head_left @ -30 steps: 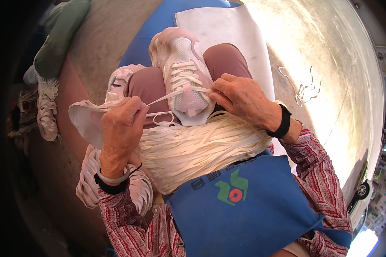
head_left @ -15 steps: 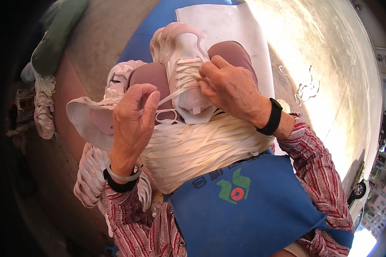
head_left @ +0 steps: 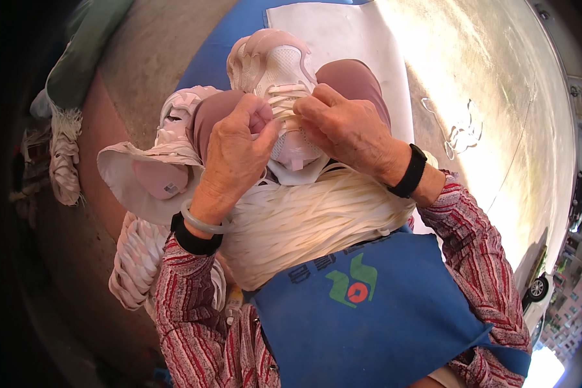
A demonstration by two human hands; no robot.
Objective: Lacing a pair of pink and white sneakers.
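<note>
Head view: the left hand [head_left: 242, 142], curled, has moved in beside the right hand [head_left: 346, 126], narrowed over the laces [head_left: 286, 94] of the shoe [head_left: 282, 68] between the knees [head_left: 355, 84], so both apparently share the work, though I cannot tell whether either grips lace.

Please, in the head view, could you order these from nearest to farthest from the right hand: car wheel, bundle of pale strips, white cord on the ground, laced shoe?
1. Laced shoe: directly beside the right hand, on its left.
2. Bundle of pale strips: just below it in the picture.
3. White cord: on the ground, to the right.
4. Car wheel: at the far right.
</note>
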